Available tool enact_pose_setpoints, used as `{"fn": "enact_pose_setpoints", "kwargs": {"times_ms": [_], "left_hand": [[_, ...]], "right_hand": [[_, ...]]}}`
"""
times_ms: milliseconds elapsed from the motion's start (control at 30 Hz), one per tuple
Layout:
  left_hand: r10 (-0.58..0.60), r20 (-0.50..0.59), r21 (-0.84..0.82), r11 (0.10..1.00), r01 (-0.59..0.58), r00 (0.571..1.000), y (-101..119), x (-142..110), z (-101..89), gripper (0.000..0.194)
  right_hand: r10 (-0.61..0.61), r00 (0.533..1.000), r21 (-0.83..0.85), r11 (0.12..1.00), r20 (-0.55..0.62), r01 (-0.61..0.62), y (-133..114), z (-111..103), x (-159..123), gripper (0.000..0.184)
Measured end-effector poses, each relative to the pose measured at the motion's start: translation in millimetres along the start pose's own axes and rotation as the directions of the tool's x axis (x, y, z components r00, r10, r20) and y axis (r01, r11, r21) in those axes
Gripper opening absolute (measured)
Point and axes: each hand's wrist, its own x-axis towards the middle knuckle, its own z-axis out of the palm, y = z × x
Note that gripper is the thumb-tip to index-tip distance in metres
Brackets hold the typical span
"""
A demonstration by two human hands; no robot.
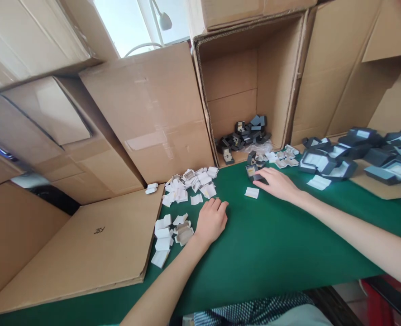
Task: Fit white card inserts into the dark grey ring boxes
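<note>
My right hand (pixel 275 183) has its fingers and thumb at the edge of a small dark hinged box (pixel 251 171), which stands open and shows a pale lining. Just in front of that box lies a small white folded insert (pixel 252 193) on the green table. My left hand (pixel 212 221) rests on the table with curled fingers, and no object shows in it. A heap of white card inserts (pixel 182 186) lies beyond it. To its left are several more unfolded white pieces (pixel 163 240) and a greyish tray-like insert (pixel 184 233).
A large cardboard box (pixel 232 72) opens toward me, with several small dark boxes (pixel 251 131) inside. Larger dark cases (pixel 326 158) are grouped at the right, some on a cardboard sheet (pixel 366 181). A flat carton (pixel 85 244) covers the left of the green table (pixel 261 253).
</note>
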Motion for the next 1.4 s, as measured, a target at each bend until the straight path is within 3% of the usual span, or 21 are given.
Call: {"fn": "enact_pose_setpoints", "kwargs": {"times_ms": [200, 333, 433, 533, 633, 767, 867, 1000, 1100, 1200, 1400], "left_hand": [[0.016, -0.049, -0.071, 0.997, -0.019, 0.999, 7, 0, -7.0, 0.042], [0.036, -0.125, -0.140, 0.989, -0.054, 0.991, 9, 0, -11.7, 0.048], [-0.028, -0.135, -0.204, 0.979, -0.001, 0.990, 6, -2, -10.9, 0.052], [-0.071, -0.081, -0.239, 0.970, 0.050, 0.994, 2, -5, -8.7, 0.050], [-0.074, -0.031, -0.251, 0.966, 0.064, 0.997, -1, -6, -8.1, 0.043], [-0.051, -0.047, -0.275, 0.961, 0.037, 0.998, -4, -7, -10.3, 0.035], [0.031, -0.073, -0.305, 0.951, -0.052, 0.997, -6, -7, -12.7, 0.021], [0.140, -0.107, -0.336, 0.927, -0.169, 0.984, -7, -6, -15.4, 0.015], [0.144, -0.126, -0.350, 0.919, -0.180, 0.981, -6, -6, -16.0, 0.017], [0.114, -0.121, -0.355, 0.922, -0.151, 0.986, -7, -7, -14.7, 0.018], [0.074, -0.124, -0.362, 0.925, -0.114, 0.990, -6, -8, -12.9, 0.021]], "right_hand": [[-0.174, 0.975, 0.151, 0.977, 0.138, 0.153, -41, 19, -2, 0.025], [-0.416, 0.889, 0.388, 0.864, 0.193, 0.320, -86, 21, -3, 0.024], [-0.388, 0.915, 0.463, 0.835, 0.110, 0.298, -97, 18, 3, 0.026], [-0.235, 0.972, 0.350, 0.908, -0.027, 0.230, -70, 13, 13, 0.028], [-0.063, 0.992, 0.065, 0.995, -0.111, 0.070, -13, 13, 18, 0.034], [0.229, 0.967, -0.238, 0.939, -0.109, -0.249, 60, 17, 12, 0.059], [0.311, 0.948, -0.291, 0.903, -0.064, -0.316, 78, 16, 5, 0.057], [0.226, 0.973, -0.204, 0.952, -0.038, -0.229, 43, 12, 4, 0.034], [0.015, 0.999, -0.083, 0.997, 0.048, -0.011, -1, 17, 5, 0.029], [-0.187, 0.981, 0.023, 0.982, 0.055, 0.186, -32, 29, 3, 0.026], [-0.263, 0.964, 0.106, 0.961, 0.048, 0.257, -37, 40, -1, 0.029]]}}
